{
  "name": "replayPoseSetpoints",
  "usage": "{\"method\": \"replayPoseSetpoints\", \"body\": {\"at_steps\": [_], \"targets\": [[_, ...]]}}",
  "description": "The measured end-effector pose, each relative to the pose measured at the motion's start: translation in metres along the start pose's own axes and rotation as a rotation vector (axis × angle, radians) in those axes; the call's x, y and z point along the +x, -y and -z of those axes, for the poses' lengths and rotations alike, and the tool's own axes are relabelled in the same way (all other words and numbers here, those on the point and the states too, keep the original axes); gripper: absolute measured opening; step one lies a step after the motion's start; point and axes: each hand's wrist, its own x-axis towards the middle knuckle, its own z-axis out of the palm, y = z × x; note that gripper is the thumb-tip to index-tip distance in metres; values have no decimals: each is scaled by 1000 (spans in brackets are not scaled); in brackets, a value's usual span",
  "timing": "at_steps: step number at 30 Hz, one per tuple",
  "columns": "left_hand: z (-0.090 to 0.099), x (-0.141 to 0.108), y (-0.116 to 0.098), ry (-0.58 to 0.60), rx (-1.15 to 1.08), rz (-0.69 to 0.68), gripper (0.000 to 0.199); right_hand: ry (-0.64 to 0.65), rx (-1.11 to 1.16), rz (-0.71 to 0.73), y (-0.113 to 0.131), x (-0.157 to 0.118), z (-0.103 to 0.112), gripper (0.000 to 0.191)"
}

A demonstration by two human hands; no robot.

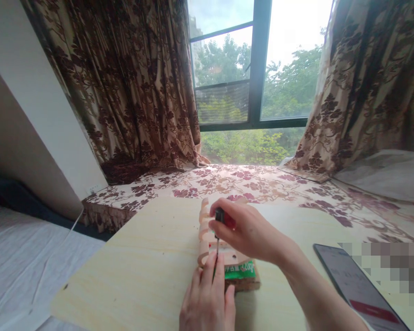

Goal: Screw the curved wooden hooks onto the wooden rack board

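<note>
My right hand (pixel 239 225) is closed round the dark and red handle of a screwdriver (pixel 220 216), whose thin shaft points down. Below it, my left hand (pixel 207 294) has its fingers together at the shaft's lower end, beside a light wooden piece with scalloped edges (pixel 203 248); what the fingertips pinch, if anything, is too small to make out. The wooden piece lies over a green and white packet (pixel 239 271), which rests on a brown block (pixel 253 283). Part of the wood is hidden by my right hand.
A pale wood-grain table (pixel 134 257) carries these things. On its right side lies a phone (pixel 359 285). Beyond are a ledge with a flowered cover (pixel 179 184), patterned curtains (pixel 141 92) and a window (pixel 258 105). White bedding (pixel 31 257) is at the left.
</note>
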Motion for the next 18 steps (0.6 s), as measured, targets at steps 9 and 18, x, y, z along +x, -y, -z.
{"method": "replayPoseSetpoints", "body": {"at_steps": [9, 18], "targets": [[-1, -1, 1, 1, -5, -6, 45, -80, -78, -52, 0, 2, -4, 25], [6, 1, 2, 56, -26, 1, 46, -92, -58, -57, 1, 5, -8, 29]]}}
